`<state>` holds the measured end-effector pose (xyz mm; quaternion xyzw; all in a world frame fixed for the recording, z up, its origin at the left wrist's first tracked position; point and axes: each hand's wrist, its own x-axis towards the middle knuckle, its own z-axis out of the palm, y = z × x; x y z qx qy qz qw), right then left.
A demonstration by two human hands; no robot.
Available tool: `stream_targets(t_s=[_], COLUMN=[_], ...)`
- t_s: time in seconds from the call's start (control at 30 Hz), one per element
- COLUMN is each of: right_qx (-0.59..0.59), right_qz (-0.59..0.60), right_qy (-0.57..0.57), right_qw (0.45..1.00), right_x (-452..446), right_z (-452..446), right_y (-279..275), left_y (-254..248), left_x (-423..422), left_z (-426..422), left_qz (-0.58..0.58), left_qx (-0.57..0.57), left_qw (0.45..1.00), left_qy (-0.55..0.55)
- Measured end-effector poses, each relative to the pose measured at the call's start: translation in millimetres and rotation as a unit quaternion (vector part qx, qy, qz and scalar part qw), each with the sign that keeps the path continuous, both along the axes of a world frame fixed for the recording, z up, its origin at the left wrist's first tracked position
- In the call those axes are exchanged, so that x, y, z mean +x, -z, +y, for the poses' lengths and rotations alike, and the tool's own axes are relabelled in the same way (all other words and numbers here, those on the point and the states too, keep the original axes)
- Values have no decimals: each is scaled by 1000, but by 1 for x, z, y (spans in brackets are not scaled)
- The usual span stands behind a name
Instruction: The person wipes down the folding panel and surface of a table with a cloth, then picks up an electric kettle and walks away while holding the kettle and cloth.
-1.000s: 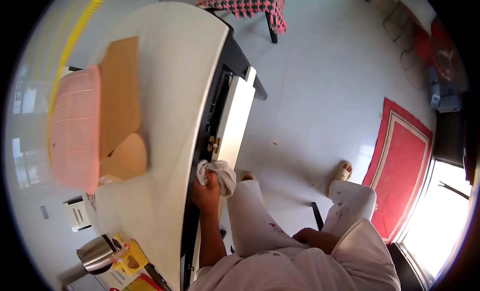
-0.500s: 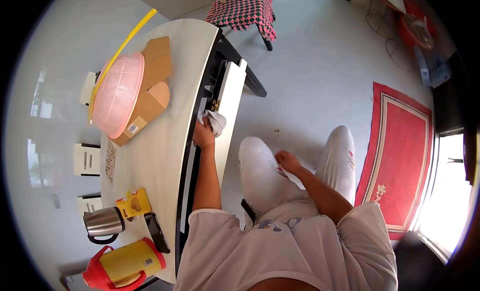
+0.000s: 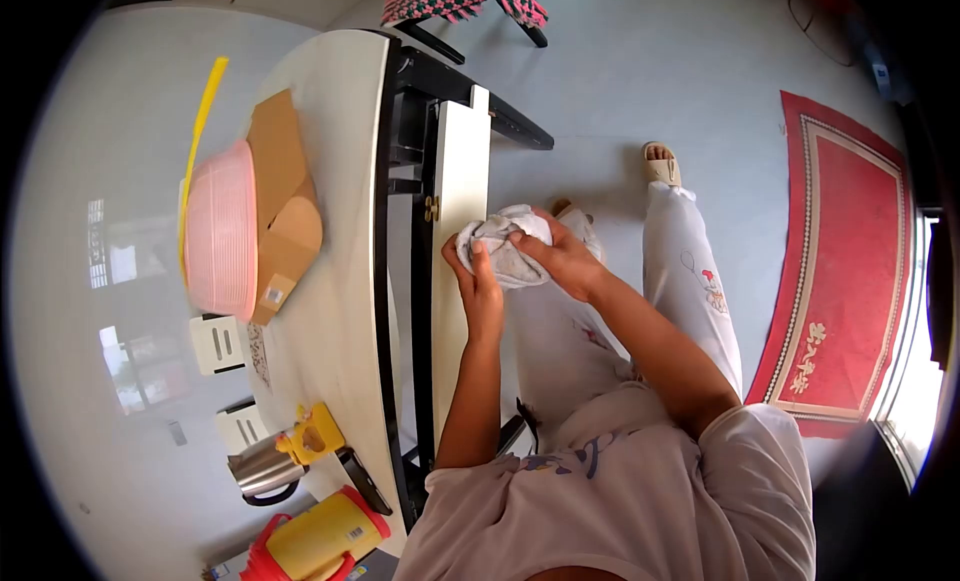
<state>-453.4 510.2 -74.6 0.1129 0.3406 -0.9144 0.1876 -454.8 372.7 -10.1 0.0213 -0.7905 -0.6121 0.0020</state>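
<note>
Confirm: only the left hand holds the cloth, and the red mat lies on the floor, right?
Not only the left hand: the head view shows the right hand holding the cloth too. The red mat does lie on the floor.

Both hands [image 3: 483, 299] [image 3: 574, 263] close together, fingers [image 3: 483, 264] bent, forearms [image 3: 478, 376] [image 3: 655, 336] aslant

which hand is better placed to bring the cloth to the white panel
Probably the left hand: it holds the cloth on the side nearer the white panel and table, while the right hand grips the far side.
</note>
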Motion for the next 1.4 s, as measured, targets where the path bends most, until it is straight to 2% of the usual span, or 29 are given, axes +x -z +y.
stream_targets(t_s=[0.07,0.13,0.2,0.3,0.33,0.4,0.47,0.6,0.7,0.73,0.83,0.87,0.93,0.97,1.03,1.1,1.2,1.3,1.4], right_qx=[86,161,233,238,241,225,166,152,157,154,139,143,137,124,126,156,143,134,126], right_qz=[-3,-18,-29,62,94,78,65,60,121,150,236,252,264,256,252,260,246,204,182], right_qy=[64,110,140,210,234,245,229,202,169,162,149,134,128,135,127,102,118,89,75], right_qw=[994,981,962,946,937,940,957,966,966,963,950,948,946,949,951,947,951,966,972], right_x=[-24,-47,-77,-115,-124,-136,-141,-150,-162,-167,-186,-189,-193,-191,-191,-192,-200,-209,-212], right_z=[20,41,65,74,76,81,89,87,82,79,66,63,55,49,40,37,34,33,32], right_y=[-4,-17,-33,-9,-4,3,-5,-5,-11,-14,-23,-25,-18,-9,8,20,21,22,20], left_y=[5,2,7,-11,-6,3,10,-6,-22,-21,-10,-8,1,4,3,0,-8,-15,-19], left_x=[-18,-35,-55,-74,-83,-100,-112,-139,-163,-174,-202,-209,-222,-228,-242,-256,-282,-294,-299], left_z=[-4,14,25,49,44,21,10,20,43,38,39,40,46,47,38,36,31,33,34], left_qz=[-15,6,18,-52,-43,-63,-50,16,106,133,249,244,282,297,318,353,317,305,306], left_qx=[46,41,54,141,153,254,405,489,464,449,222,138,-2,-73,-348,-439,-496,-448,-454], left_qw=[998,999,998,985,982,961,907,862,858,866,931,944,951,947,878,824,807,840,836], left_qy=[29,33,4,-83,-101,-94,-104,-135,-191,-175,-148,-175,-126,-101,-85,-57,-33,-33,-41])
